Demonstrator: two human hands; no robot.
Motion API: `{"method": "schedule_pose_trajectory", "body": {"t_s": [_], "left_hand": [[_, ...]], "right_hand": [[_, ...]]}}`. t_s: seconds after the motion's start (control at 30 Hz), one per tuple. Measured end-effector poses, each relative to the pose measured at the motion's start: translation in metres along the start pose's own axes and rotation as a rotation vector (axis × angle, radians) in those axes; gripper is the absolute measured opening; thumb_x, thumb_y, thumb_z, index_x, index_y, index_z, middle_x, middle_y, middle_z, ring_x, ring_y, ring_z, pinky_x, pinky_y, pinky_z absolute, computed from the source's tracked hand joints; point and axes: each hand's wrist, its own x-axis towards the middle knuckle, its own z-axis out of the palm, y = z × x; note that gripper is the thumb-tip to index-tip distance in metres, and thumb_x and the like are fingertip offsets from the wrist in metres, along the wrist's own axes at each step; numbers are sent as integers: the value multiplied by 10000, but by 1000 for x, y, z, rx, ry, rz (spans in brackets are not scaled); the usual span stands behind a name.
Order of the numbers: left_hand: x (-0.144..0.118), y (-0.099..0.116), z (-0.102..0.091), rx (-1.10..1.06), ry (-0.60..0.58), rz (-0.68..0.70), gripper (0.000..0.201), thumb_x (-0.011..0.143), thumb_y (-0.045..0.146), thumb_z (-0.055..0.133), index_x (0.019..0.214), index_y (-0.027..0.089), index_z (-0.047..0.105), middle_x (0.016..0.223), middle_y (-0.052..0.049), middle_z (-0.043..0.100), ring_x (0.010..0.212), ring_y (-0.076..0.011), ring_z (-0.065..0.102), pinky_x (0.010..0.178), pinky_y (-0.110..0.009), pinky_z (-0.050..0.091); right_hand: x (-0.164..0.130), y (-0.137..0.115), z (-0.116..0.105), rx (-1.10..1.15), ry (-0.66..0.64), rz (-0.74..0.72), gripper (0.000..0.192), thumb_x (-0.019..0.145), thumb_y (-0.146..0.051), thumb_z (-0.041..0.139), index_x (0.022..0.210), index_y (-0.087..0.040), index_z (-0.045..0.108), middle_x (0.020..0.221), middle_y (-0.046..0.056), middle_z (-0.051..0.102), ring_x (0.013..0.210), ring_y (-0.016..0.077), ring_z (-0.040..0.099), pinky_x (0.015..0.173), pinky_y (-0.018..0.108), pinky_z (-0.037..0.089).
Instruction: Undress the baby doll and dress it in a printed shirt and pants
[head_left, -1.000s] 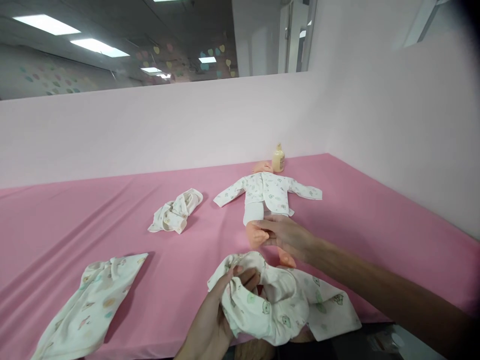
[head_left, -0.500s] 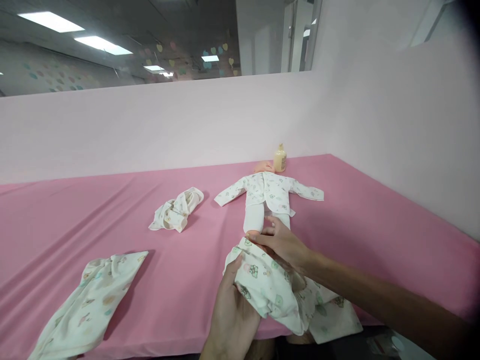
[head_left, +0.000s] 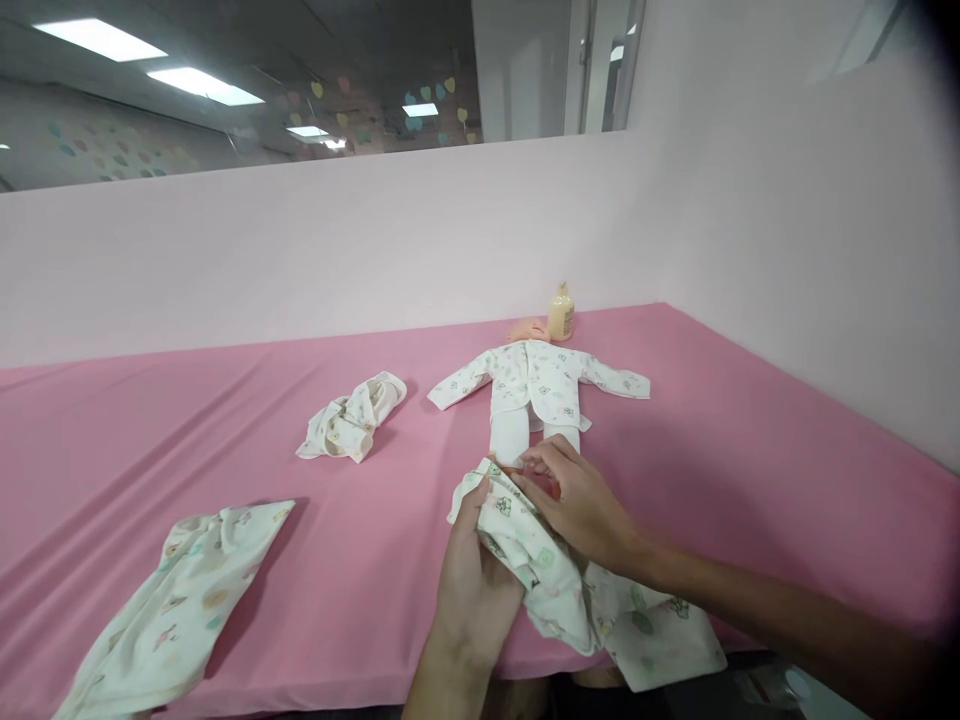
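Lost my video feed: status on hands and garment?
Left hand and right hand grip white printed baby trousers at doll feet. Nothing obstructing.

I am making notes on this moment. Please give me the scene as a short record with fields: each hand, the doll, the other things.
left hand: grips the printed garment at the doll's feet
right hand: pinches the same garment's top edge
doll: on its back, in white printed top and trousers
bottle: upright beside the doll's head
crumpled cloth: left of the doll
flat garment: near left edge
surface: pink cloth
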Motion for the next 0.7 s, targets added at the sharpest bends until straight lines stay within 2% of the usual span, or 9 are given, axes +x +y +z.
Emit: {"method": "schedule_pose_trajectory", "body": {"t_s": [0.07, 0.17, 0.3, 0.4, 0.53, 0.7], "left_hand": [[-1, -1, 0, 18, -14, 8, 437, 892, 325, 613, 1309, 200, 574, 1176, -64, 671, 965, -176, 678, 875, -263, 532], [-2, -1, 0, 61, -26, 12, 437, 894, 349, 615, 1313, 230, 573, 1191, -52, 665, 965, -169, 677, 867, -253, 530], [-2, 1, -3, 98, -19, -9, 456, 889, 371, 625, 1328, 267, 560, 1209, -41, 657, 968, -160, 676, 870, -246, 524], [-3, 5, -4, 145, -46, -44, 506, 880, 409, 627, 1356, 263, 535, 1177, -62, 667, 961, -183, 681, 866, -272, 528], [-2, 8, -6, 244, -71, -115, 515, 882, 435, 616, 1362, 268, 528, 1136, -65, 683, 975, -205, 682, 875, -299, 530], [-1, 10, -4, 286, -95, -146, 491, 888, 442, 604, 1317, 205, 574, 1145, -99, 681, 1030, -226, 666, 907, -314, 521]], "right_hand": [[0, -5, -3, 29, -53, -13, 242, 940, -416, 486, 915, -219, 625, 1013, 40, 557, 942, 170, 565, 868, 324, 453], [2, -15, -6, 141, -214, 41, 348, 946, -465, 455, 767, -205, 601, 977, 33, 529, 944, 165, 534, 870, 310, 447], [7, -21, -10, 179, -374, 62, 437, 904, -496, 512, 607, -181, 460, 928, 18, 479, 905, 158, 494, 831, 297, 439], [7, -22, -12, 162, -434, 80, 393, 820, -465, 636, 622, -177, 456, 938, 17, 454, 905, 162, 488, 793, 287, 449], [6, -21, -12, 136, -475, 142, 359, 689, -478, 754, 707, -175, 561, 1060, 31, 443, 895, 167, 508, 737, 289, 468], [4, -23, -2, 30, -417, 125, 300, 632, -335, 768, 874, -221, 634, 1101, 31, 461, 993, 208, 502, 789, 315, 467]]}}
